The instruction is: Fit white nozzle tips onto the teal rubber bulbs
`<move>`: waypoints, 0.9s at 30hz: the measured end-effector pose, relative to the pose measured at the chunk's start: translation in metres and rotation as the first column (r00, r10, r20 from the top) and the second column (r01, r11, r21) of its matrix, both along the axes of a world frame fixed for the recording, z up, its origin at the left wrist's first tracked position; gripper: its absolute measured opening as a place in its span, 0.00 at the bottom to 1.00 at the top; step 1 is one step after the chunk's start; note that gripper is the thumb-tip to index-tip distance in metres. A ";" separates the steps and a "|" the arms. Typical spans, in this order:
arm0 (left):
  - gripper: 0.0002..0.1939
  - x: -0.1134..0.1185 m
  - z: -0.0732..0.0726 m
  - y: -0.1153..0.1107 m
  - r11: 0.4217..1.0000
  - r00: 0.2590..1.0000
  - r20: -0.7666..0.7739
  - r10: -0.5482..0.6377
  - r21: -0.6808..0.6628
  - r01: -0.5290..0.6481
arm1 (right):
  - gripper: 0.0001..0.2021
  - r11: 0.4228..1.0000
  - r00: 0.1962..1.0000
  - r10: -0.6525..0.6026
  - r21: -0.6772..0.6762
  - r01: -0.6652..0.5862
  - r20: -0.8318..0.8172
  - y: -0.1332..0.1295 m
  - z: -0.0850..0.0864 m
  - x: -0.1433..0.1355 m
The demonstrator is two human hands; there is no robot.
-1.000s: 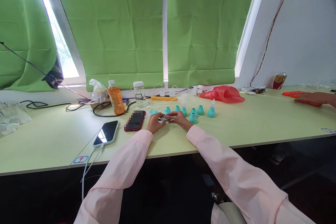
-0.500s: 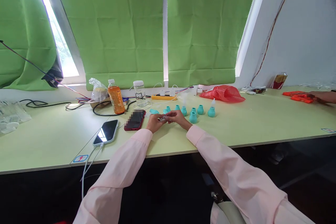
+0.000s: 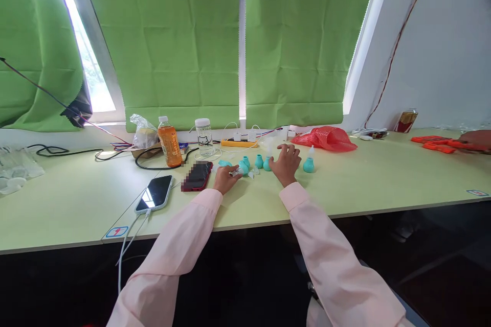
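My left hand (image 3: 226, 179) is closed on a small clear plastic piece (image 3: 237, 172) near the table's front middle. Just behind it stand teal rubber bulbs (image 3: 244, 167), and a flattened teal piece (image 3: 224, 163) lies by its fingertips. My right hand (image 3: 286, 163) is over the bulb group with fingers apart and bent, its thumb near a teal bulb (image 3: 267, 164). Whatever is beneath its palm is hidden. Another bulb (image 3: 259, 161) stands between the hands. To the right, a bulb with a clear nozzle (image 3: 309, 162) stands upright. Small clear bits (image 3: 253, 172) lie between the hands.
Left of my hands lie a red-cased phone (image 3: 197, 176) and a charging phone (image 3: 154, 194). Behind are an orange drink bottle (image 3: 169, 143), a clear jar (image 3: 204, 138), a yellow power strip (image 3: 240, 143) and red bubble wrap (image 3: 324, 139). Another person's hand (image 3: 474, 140) is near orange items (image 3: 437, 142).
My right hand has left the clear piece and moved right, over the teal bulbs, its fingers spreading. My left hand stays in place with the clear piece. Small clear bits now show between the hands.
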State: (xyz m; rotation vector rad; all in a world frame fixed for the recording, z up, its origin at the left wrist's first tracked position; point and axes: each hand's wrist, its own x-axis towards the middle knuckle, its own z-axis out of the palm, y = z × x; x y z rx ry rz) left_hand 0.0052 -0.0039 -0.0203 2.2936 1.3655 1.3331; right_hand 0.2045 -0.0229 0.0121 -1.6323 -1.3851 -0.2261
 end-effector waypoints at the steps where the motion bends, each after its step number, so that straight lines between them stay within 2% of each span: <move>1: 0.15 0.000 0.001 -0.001 1.000 1.000 -0.004 -0.005 0.008 0.005 | 0.17 0.997 0.999 -0.036 -0.065 0.038 0.041 0.000 -0.002 0.002; 4: 0.14 0.001 0.002 -0.002 0.999 1.000 -0.023 -0.004 0.035 0.005 | 0.14 0.983 0.996 0.017 -0.182 -0.001 0.084 0.003 -0.011 0.004; 7: 0.15 0.000 0.003 -0.001 0.997 0.999 -0.037 0.038 0.068 -0.035 | 0.13 0.973 0.994 0.060 -0.226 -0.039 0.091 0.005 -0.016 0.006; 11: 0.15 -0.002 0.001 0.002 0.995 0.996 -0.068 0.062 0.080 -0.056 | 0.11 0.974 0.991 0.129 -0.195 -0.119 0.039 0.008 -0.013 0.008; 14: 0.14 -0.002 0.001 0.002 0.996 0.995 -0.086 0.053 0.070 -0.047 | 0.08 0.952 0.960 0.280 -0.124 -0.279 -0.010 0.009 -0.010 0.004; 16: 0.15 -0.002 0.002 0.002 0.996 0.995 -0.080 0.055 0.070 -0.049 | 0.08 0.904 0.907 0.419 -0.070 -0.421 -0.039 0.008 -0.009 -0.002; 20: 0.17 -0.002 0.004 0.001 0.996 0.997 -0.033 0.068 0.067 -0.066 | 0.12 0.747 0.745 0.660 -0.020 -0.664 -0.095 0.003 -0.012 -0.018; 23: 0.18 -0.002 0.004 -0.001 0.996 0.998 0.008 0.061 0.058 -0.061 | 0.15 0.642 0.641 0.757 -0.040 -0.766 -0.126 -0.001 -0.017 -0.028; 27: 0.18 0.000 0.005 -0.004 0.999 0.999 0.044 -0.015 0.039 0.013 | 0.23 0.558 0.565 0.807 -0.094 -0.825 -0.170 -0.003 -0.023 -0.035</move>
